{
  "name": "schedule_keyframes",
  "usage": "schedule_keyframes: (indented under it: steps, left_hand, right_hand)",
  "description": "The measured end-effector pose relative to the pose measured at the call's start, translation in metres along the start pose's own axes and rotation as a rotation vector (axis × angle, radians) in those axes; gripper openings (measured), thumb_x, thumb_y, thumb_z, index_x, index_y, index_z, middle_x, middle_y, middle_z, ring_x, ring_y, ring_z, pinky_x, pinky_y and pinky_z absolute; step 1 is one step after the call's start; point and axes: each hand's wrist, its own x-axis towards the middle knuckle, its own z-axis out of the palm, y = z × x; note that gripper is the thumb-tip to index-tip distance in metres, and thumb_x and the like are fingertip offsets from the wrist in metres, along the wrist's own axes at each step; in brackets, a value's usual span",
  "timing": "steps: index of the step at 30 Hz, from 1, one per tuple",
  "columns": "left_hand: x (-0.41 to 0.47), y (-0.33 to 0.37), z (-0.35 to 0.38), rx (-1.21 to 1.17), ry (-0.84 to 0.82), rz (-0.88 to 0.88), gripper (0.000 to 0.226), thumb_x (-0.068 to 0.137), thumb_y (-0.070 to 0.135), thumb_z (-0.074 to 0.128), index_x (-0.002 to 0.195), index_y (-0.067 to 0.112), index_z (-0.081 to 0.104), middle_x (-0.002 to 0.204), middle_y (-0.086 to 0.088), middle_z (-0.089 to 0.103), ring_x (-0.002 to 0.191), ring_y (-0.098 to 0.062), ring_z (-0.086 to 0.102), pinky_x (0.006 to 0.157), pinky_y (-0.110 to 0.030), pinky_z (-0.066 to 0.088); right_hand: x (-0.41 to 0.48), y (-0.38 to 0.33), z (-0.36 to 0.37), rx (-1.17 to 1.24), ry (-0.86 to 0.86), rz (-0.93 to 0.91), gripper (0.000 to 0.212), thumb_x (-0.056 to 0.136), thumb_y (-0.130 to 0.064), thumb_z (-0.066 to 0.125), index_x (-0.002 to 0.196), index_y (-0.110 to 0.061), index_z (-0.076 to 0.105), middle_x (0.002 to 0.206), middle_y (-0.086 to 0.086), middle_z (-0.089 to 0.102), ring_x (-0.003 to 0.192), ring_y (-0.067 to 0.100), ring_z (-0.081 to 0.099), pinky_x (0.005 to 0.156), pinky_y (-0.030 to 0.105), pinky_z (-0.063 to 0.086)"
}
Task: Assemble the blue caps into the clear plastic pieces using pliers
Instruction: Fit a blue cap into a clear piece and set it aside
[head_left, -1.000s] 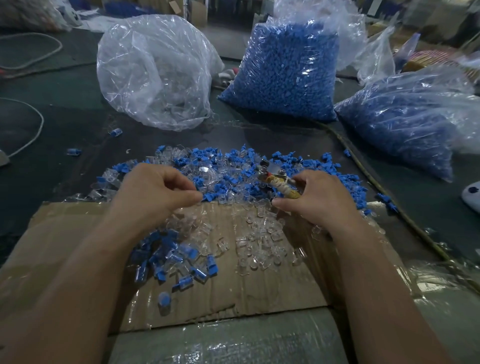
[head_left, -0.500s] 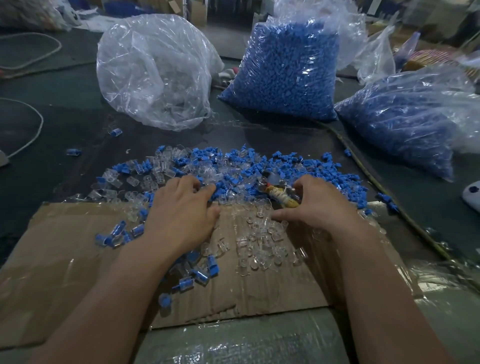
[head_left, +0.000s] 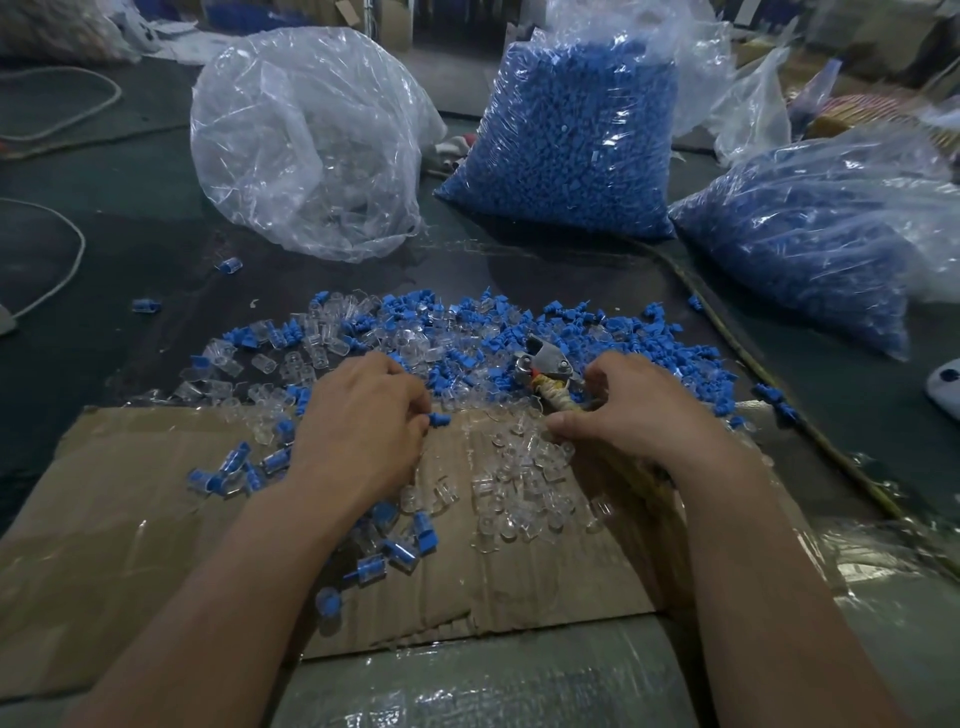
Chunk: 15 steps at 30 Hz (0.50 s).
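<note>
The caps (head_left: 675, 349) are matt blue plastic; the pieces (head_left: 519, 488) are clear, glossy plastic. The pliers (head_left: 546, 362) have a dull grey metal head and a handle in rough yellowish wrapping. The cardboard (head_left: 130, 493) is matt brown under shiny tape. The bags (head_left: 306, 140) are crinkled glossy film.

I see a dark tabletop (head_left: 156, 208) carrying a cardboard sheet (head_left: 130, 519), loose blue caps (head_left: 675, 348), clear pieces (head_left: 322, 343) and 3 full bags (head_left: 571, 130).

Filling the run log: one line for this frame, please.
left hand: pinches blue cap | right hand: grips pliers | clear pieces: loose on cardboard | stage: picking up cap
</note>
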Motion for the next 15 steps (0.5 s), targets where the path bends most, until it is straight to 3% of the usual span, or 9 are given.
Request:
schedule_keyframes:
  steps: [4, 7, 9, 11, 13, 15]
  left_hand:
    - [0.000, 0.001, -0.005, -0.061, 0.067, 0.000, 0.011, 0.084, 0.021, 0.059, 0.082, 0.019, 0.070, 0.103, 0.002, 0.058, 0.094, -0.009, 0.044, 0.084, -0.025, 0.031]
    - [-0.002, 0.006, -0.013, -0.158, 0.141, -0.035, 0.017, 0.075, 0.013, 0.064, 0.059, 0.018, 0.059, 0.091, -0.002, 0.063, 0.084, -0.011, 0.049, 0.075, -0.024, 0.031]
    - [-0.004, 0.009, -0.017, -0.221, 0.178, -0.066, 0.020, 0.073, 0.012, 0.065, 0.055, 0.018, 0.056, 0.083, -0.003, 0.066, 0.077, -0.014, 0.056, 0.065, -0.021, 0.032]
    - [-0.006, 0.011, -0.018, -0.268, 0.196, -0.103, 0.019, 0.073, 0.012, 0.065, 0.057, 0.019, 0.057, 0.075, -0.001, 0.067, 0.070, -0.013, 0.059, 0.058, -0.019, 0.033]
    - [-0.008, 0.013, -0.019, -0.300, 0.201, -0.125, 0.016, 0.073, 0.012, 0.065, 0.060, 0.018, 0.057, 0.065, 0.002, 0.063, 0.062, -0.012, 0.057, 0.058, -0.022, 0.038]
    - [-0.009, 0.014, -0.020, -0.322, 0.195, -0.125, 0.017, 0.073, 0.012, 0.065, 0.060, 0.018, 0.055, 0.059, 0.004, 0.058, 0.059, -0.011, 0.054, 0.055, -0.023, 0.042]
  right_hand:
    - [-0.001, 0.000, -0.002, -0.015, 0.019, 0.000, 0.071, 0.068, -0.063, 0.064, 0.122, -0.022, 0.046, 0.120, -0.001, 0.048, 0.094, 0.010, 0.036, 0.079, 0.029, 0.035]
    - [-0.002, -0.001, -0.002, -0.019, 0.016, 0.001, 0.068, 0.070, -0.064, 0.061, 0.121, -0.021, 0.047, 0.120, -0.001, 0.048, 0.094, 0.011, 0.037, 0.079, 0.029, 0.034]
    - [-0.002, -0.003, -0.003, -0.002, 0.056, -0.012, 0.062, 0.074, -0.060, 0.061, 0.120, -0.021, 0.050, 0.121, 0.000, 0.049, 0.099, 0.013, 0.042, 0.082, 0.030, 0.035]
    - [-0.003, -0.009, -0.002, 0.063, 0.198, -0.082, 0.051, 0.078, -0.053, 0.060, 0.117, -0.021, 0.054, 0.119, -0.001, 0.051, 0.105, 0.013, 0.045, 0.085, 0.029, 0.034]
    - [-0.006, -0.019, -0.001, 0.129, 0.355, -0.233, 0.036, 0.082, -0.043, 0.061, 0.110, -0.019, 0.060, 0.111, -0.003, 0.056, 0.099, 0.008, 0.045, 0.084, 0.023, 0.031]
    - [-0.008, -0.032, 0.004, 0.107, 0.375, -0.365, 0.026, 0.084, -0.036, 0.061, 0.104, -0.019, 0.064, 0.103, -0.005, 0.060, 0.092, 0.004, 0.042, 0.082, 0.019, 0.026]
